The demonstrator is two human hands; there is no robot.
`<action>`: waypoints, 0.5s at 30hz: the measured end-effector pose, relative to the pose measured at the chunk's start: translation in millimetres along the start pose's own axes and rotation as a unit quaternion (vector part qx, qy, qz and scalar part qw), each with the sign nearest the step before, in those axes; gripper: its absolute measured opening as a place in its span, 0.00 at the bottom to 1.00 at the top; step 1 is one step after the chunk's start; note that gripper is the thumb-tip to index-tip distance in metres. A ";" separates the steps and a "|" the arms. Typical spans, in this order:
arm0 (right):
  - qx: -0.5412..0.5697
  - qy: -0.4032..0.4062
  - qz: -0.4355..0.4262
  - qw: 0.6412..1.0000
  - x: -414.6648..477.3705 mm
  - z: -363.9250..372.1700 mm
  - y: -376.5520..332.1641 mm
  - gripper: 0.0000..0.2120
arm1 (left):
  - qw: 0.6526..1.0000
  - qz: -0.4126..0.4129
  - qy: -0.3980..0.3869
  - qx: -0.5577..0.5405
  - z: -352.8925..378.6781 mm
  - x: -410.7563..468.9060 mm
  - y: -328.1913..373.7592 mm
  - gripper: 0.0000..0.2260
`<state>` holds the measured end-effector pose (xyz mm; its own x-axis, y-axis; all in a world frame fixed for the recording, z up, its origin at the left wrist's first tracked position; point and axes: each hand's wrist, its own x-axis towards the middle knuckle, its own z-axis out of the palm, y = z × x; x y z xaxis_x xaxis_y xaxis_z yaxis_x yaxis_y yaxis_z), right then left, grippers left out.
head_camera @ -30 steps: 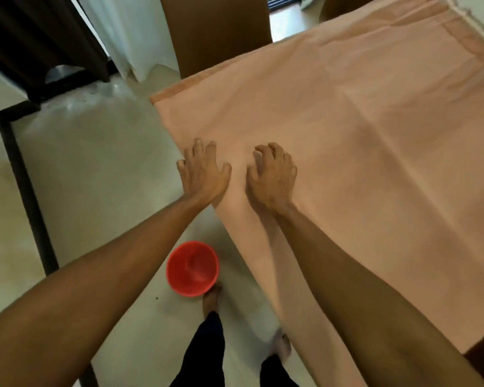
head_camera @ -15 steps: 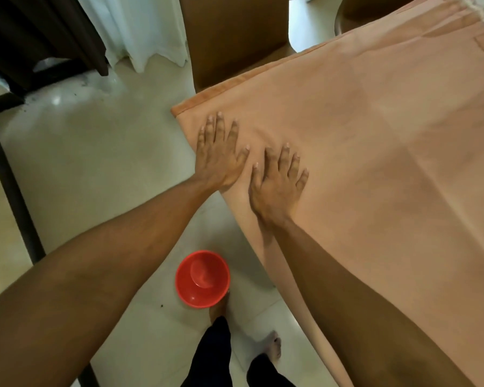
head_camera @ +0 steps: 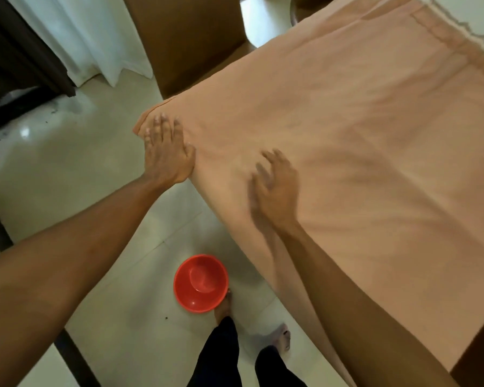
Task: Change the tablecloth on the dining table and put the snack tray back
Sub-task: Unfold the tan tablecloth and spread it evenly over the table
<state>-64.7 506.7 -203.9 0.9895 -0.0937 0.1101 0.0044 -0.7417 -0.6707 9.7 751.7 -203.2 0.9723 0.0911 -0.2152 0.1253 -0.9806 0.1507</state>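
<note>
Both grips released, the left hand lies flat at a corner of the tablecloth covering the surface, the right hand nearby, so an uneven push could drag it askew.

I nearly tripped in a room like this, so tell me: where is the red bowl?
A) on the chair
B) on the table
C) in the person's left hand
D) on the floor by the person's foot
D: the red bowl sits on the pale floor, right beside a bare foot, below the hanging edge of the tablecloth.
</note>
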 end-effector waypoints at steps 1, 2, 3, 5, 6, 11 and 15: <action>-0.041 0.024 0.008 0.999 -6.0 -25.1 26.2 0.24 | 1.000 -0.001 0.017 0.006 0.8 -3.0 4.4 0.30; -0.087 0.039 0.024 0.995 -11.4 -50.3 53.0 0.24 | 0.999 0.008 0.035 0.010 0.8 -6.8 10.4 0.30; -0.127 0.054 0.054 0.989 -20.7 -79.8 79.1 0.24 | 0.998 0.030 0.058 0.014 1.7 -11.0 22.0 0.28; -0.180 0.068 0.149 0.970 -41.1 -134.0 126.1 0.26 | 0.992 0.097 0.083 -0.008 5.6 -24.5 54.0 0.24; -0.194 0.062 0.184 0.962 -48.2 -147.3 141.4 0.26 | 0.989 0.119 0.092 -0.018 7.7 -31.1 62.6 0.23; -0.259 0.002 0.213 0.942 -102.2 -196.3 193.0 0.26 | 0.968 0.239 0.054 -0.045 38.7 -85.0 171.7 0.22; -0.261 -0.010 0.188 0.947 -108.9 -221.4 210.9 0.23 | 0.956 0.288 0.017 -0.050 64.4 -131.2 264.6 0.23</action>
<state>-203.5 213.4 -194.8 0.9092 -0.4080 -0.0827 -0.4161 -0.8857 -0.2058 -97.4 469.0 -197.3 0.8917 -0.4512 -0.0368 -0.4160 -0.8488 0.3262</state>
